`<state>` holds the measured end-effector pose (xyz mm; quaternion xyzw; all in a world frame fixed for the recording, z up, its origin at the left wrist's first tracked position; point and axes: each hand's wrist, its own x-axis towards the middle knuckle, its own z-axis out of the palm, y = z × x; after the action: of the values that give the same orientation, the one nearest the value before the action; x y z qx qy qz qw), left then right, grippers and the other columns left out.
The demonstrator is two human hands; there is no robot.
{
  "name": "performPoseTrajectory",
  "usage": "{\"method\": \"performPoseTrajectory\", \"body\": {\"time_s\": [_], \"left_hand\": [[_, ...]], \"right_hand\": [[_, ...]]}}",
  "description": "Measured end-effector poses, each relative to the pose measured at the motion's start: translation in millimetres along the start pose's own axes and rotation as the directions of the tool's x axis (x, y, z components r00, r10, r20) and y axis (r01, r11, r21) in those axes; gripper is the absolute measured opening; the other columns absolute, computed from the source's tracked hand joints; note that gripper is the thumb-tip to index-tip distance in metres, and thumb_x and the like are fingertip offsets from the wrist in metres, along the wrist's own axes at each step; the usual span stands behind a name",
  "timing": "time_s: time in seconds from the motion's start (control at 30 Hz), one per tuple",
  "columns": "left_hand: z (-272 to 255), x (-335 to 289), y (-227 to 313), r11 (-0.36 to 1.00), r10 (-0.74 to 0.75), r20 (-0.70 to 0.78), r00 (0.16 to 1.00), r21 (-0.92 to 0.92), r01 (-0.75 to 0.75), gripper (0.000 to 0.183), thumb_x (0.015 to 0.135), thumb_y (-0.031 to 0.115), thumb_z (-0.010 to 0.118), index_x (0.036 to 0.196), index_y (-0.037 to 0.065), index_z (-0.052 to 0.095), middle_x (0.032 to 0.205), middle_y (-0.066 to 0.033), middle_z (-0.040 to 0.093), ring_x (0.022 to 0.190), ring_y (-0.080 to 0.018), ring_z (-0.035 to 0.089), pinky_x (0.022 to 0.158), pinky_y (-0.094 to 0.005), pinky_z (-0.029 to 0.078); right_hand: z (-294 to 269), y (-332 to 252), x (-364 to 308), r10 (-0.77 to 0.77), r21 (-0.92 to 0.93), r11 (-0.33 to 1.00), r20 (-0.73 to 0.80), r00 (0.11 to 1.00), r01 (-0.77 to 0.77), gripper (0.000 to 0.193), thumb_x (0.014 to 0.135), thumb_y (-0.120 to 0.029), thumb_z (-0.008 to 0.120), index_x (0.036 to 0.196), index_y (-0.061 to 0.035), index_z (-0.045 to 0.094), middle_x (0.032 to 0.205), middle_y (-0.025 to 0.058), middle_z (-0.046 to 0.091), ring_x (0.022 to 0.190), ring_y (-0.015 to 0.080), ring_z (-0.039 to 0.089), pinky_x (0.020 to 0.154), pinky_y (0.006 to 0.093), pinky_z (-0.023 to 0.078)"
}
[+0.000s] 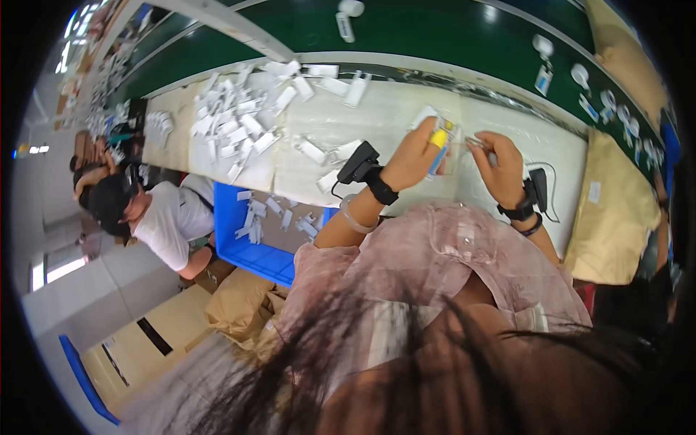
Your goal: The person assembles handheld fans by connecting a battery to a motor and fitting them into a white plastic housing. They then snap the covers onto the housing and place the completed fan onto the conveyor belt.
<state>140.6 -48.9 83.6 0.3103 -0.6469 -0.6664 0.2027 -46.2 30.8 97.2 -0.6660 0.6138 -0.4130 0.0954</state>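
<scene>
My left hand (412, 157) is closed over the worktable, its fingers wrapped round a white plastic piece (423, 116). A bright yellow patch (438, 138) shows at its thumb; whether that is a thumb cover or a separate thing, I cannot tell. Just beside that hand, a small colourful flat item with a blue edge (436, 166) is partly hidden. To the right, my right hand (500, 165) has its thumb and fingertips drawn together by a tiny thing too small to name. Both wrists wear black straps with black boxes.
White plastic pieces (232, 130) lie heaped on the worktable (522, 138) to the left. A blue crate (254, 255) holds more of them. Beyond runs a green conveyor belt (420, 36) carrying white-and-blue items (543, 78). A brown sack (612, 210) stands right; another person (163, 225) is left.
</scene>
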Motion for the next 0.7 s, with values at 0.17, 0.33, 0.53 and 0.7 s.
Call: {"method": "performPoseTrajectory", "body": {"time_s": [0.17,0.33,0.53,0.7], "left_hand": [[16,11,7,0.847,-0.096,-0.011,0.995,-0.526,0.076,0.029,0.095,0.010,0.037,0.123,0.005,0.043,0.093,-0.0087,0.058,0.069,-0.0138,0.061,0.059,-0.0298,0.056],[22,16,2,0.887,-0.086,0.000,0.996,-0.455,0.077,0.032,0.093,0.008,0.040,0.125,0.005,0.042,0.094,-0.0090,0.058,0.068,-0.0133,0.059,0.056,-0.0298,0.055],[32,16,8,0.896,-0.020,-0.013,1.000,-0.444,0.012,0.034,0.089,0.001,0.045,0.123,0.003,0.040,0.091,-0.0078,0.057,0.064,-0.0109,0.056,0.052,-0.0262,0.050],[35,13,9,0.935,0.022,-0.049,0.999,-0.352,-0.038,0.036,0.088,0.000,0.046,0.123,0.003,0.039,0.094,-0.0077,0.057,0.064,-0.0085,0.056,0.051,-0.0242,0.050]], "right_hand": [[-1,5,-5,0.172,0.282,0.948,-0.064,0.983,-0.148,0.015,0.081,-0.003,0.068,0.096,-0.0015,0.063,0.082,0.0099,0.064,0.069,0.0220,0.062,0.061,0.0302,0.047],[-11,3,1,-0.016,0.170,0.985,-0.081,0.997,0.029,0.021,0.079,0.001,0.069,0.099,-0.0021,0.065,0.084,0.0097,0.065,0.076,0.0229,0.062,0.064,0.0296,0.048],[-7,1,-2,-0.019,0.197,0.979,-0.134,0.991,0.045,0.021,0.076,0.002,0.070,0.096,-0.0028,0.066,0.086,0.0099,0.066,0.077,0.0249,0.061,0.069,0.0315,0.047],[-9,5,-1,-0.180,0.116,0.975,-0.107,0.978,0.192,0.021,0.074,0.007,0.070,0.092,-0.0009,0.064,0.089,0.0105,0.065,0.079,0.0243,0.060,0.069,0.0306,0.047]]}}
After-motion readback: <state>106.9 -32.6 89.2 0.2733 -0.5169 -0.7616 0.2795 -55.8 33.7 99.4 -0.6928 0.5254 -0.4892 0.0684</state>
